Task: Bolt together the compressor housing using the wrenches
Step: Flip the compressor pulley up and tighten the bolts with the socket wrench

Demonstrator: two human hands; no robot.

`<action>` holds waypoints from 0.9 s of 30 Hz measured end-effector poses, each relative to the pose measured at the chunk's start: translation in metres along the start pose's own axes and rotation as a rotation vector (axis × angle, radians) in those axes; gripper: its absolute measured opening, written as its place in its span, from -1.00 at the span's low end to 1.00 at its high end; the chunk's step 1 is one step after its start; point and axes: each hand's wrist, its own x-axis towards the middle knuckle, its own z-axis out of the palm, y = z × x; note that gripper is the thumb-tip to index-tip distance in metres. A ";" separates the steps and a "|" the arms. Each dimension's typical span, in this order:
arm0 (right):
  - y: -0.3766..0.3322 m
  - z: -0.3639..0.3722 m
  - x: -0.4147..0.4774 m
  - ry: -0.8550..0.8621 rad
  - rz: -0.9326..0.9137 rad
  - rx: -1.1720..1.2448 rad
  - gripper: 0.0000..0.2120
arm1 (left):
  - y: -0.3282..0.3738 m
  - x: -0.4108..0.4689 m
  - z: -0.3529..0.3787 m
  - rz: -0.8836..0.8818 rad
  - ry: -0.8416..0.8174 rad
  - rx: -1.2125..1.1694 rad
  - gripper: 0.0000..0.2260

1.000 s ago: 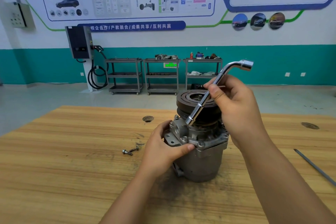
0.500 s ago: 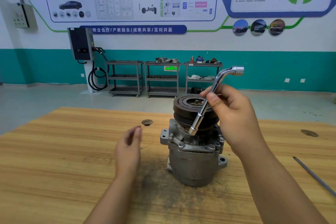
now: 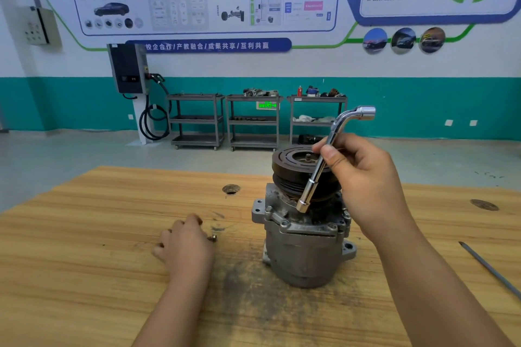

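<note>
The grey compressor housing (image 3: 301, 251) stands upright on the wooden table (image 3: 84, 234), its black pulley (image 3: 290, 166) on top. My right hand (image 3: 366, 186) grips the shaft of a chrome L-shaped socket wrench (image 3: 315, 177). The wrench slants down to the left, and its lower socket end rests at the housing's flange beside the pulley. My left hand (image 3: 186, 245) lies palm down on the table left of the housing, fingers bent onto the spot where loose bolts lay. One bolt (image 3: 212, 238) peeks out at the hand's right edge; whether the fingers hold anything is hidden.
A thin metal rod (image 3: 490, 270) lies on the table at the far right. A round hole (image 3: 231, 189) is in the tabletop behind the housing. Shelf carts (image 3: 253, 121) and a wall charger (image 3: 128, 67) stand far back across the floor.
My left hand let go of the housing, swung left and came down onto the bolts on the table. My right hand and the wrench stayed at the flange.
</note>
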 end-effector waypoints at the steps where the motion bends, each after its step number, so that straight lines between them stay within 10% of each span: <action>1: 0.000 0.000 0.000 -0.004 0.004 -0.006 -0.85 | 0.005 -0.002 -0.004 0.045 0.069 -0.097 -0.78; 10: -0.002 0.001 -0.001 -0.008 0.018 -0.046 -0.92 | 0.050 -0.052 -0.044 0.591 0.175 -1.102 -0.78; 27: -0.004 0.006 -0.005 -0.065 -0.067 0.044 -0.89 | 0.053 -0.059 -0.037 0.848 0.073 -1.006 -0.78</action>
